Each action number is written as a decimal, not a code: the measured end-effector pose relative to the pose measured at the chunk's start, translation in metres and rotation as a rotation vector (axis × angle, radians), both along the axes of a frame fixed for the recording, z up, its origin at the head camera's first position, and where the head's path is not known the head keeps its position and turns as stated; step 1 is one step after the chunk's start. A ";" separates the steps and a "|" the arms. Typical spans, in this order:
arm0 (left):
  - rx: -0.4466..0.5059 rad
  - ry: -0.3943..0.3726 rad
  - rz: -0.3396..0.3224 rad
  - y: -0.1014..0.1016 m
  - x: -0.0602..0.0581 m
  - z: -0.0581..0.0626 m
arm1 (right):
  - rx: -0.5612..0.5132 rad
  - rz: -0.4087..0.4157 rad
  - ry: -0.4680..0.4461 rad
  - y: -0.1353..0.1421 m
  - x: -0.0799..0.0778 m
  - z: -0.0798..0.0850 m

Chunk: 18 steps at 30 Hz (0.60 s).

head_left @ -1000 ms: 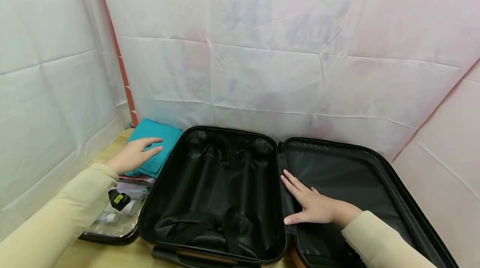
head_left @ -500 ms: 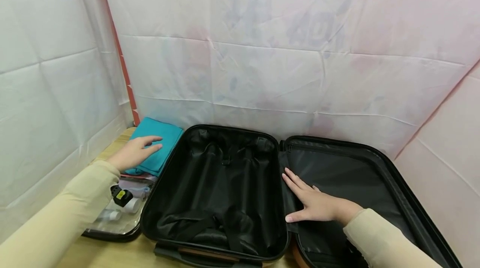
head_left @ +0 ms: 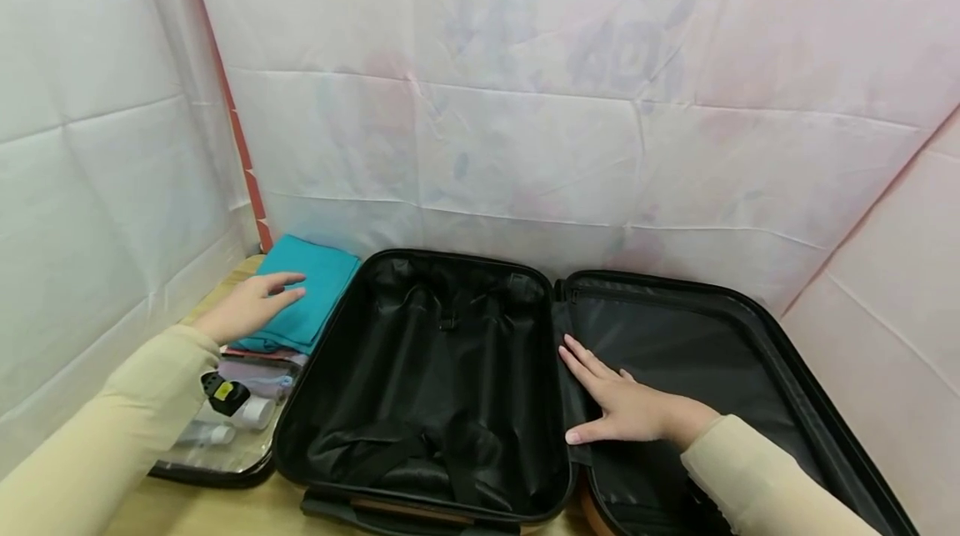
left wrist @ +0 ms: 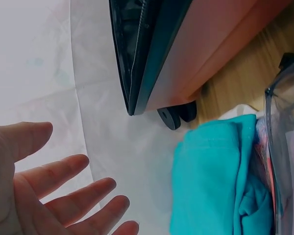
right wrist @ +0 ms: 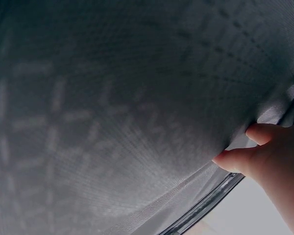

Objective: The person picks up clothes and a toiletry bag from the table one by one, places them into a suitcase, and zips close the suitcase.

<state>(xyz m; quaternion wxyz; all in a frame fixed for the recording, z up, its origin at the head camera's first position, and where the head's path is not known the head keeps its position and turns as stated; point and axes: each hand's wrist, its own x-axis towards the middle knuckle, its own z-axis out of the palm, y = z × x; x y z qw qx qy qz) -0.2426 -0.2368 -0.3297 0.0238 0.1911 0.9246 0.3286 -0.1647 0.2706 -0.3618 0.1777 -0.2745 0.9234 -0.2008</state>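
An open black-lined suitcase [head_left: 442, 369] lies in the head view, its left half a deep shell with straps. My right hand [head_left: 622, 407] rests with spread fingers on the lining by the hinge of the lid half [head_left: 675, 344]. In the right wrist view, fingertips [right wrist: 230, 159] touch the dark patterned lining [right wrist: 112, 112]. My left hand [head_left: 251, 307] hovers over a folded teal cloth [head_left: 318, 282], fingers apart and holding nothing. The left wrist view shows that left hand [left wrist: 63, 196] with loosely spread fingers, and the teal cloth [left wrist: 210, 171] to its right.
Left of the suitcase, a clear black-edged bag [head_left: 247, 469] holds white bottles [head_left: 255, 413], lilac cloth [head_left: 243, 371] and a black item with a yellow label [head_left: 225, 393]. Pale sheets [head_left: 480, 144] hang behind and at both sides. The tabletop [head_left: 202, 511] is light wood.
My left hand has shifted slightly left over the teal cloth. My right hand stays in place on the lining. The head view has tilted a little.
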 end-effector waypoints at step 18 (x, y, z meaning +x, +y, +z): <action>-0.007 -0.003 0.034 -0.007 -0.006 -0.007 | 0.003 -0.004 0.004 0.001 -0.001 -0.001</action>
